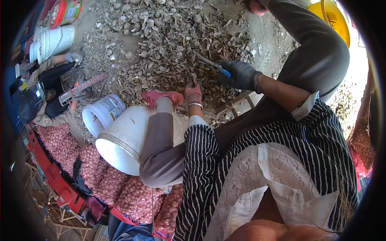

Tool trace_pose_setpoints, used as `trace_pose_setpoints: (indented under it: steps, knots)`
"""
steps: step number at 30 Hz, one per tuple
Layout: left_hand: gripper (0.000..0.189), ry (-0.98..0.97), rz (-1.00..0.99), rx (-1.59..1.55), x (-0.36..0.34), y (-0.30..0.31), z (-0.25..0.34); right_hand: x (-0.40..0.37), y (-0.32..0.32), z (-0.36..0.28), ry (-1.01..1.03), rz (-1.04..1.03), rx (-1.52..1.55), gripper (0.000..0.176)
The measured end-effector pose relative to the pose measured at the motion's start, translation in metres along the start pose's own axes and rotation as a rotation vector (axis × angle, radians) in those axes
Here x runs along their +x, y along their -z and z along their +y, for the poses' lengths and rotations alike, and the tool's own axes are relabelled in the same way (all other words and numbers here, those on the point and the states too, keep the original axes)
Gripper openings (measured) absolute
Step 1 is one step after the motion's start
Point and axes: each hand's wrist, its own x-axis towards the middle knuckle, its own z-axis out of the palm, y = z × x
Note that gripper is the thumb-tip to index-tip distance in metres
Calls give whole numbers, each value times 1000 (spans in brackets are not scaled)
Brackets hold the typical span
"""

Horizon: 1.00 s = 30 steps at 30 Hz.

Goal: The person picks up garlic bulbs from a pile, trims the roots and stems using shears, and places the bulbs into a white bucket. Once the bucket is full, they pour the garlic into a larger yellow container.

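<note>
By the edge of the garlic heap: I look down from far off through the head view and see two gloved hands at work, near each other but apart.
Left hand: this pink-gloved hand (194,96) is low on the heap, just beside a pink shoe (161,97). Its fingers bend around a small bit of garlic (193,77) or come very near it. It is too small for me to tell if they really grip it.
Right hand: this dark-gloved hand (240,75) grasps a cutter (225,73) with a blue handle. The blades point away, up and to the left over the heap.
How to cut well: I would pinch the garlic firmly, bring only the blade tips near, and leave the pink fingertips well out of the way. I would take small, slow snips so the bulb does not get nicked.
Garlic heap: the big, dry pile (157,44) lies right in front of both hands.
Buckets: a big white bucket (132,128) is beside the left leg, with a smaller white bucket (105,114) next to it.
Farther out: another person (52,96) sits on the left, near full garlic sacks (136,197).
</note>
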Motion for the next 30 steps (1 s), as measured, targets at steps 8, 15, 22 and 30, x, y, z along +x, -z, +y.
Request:
trace_pose_setpoints:
  steps: [8,15,22,30]
  knots:
    - [36,112,-37,353,21,-10,37,0,4,1,-40,-24,-85,38]
    - [25,-190,-133,-915,-26,27,47,0,6,-3,63,30,-247,38]
    - [26,-447,-137,-583,-84,68,75,-15,15,-14,195,179,-474,45]
    - [48,-523,30,-432,-118,71,75,-30,4,-14,285,126,-540,57]
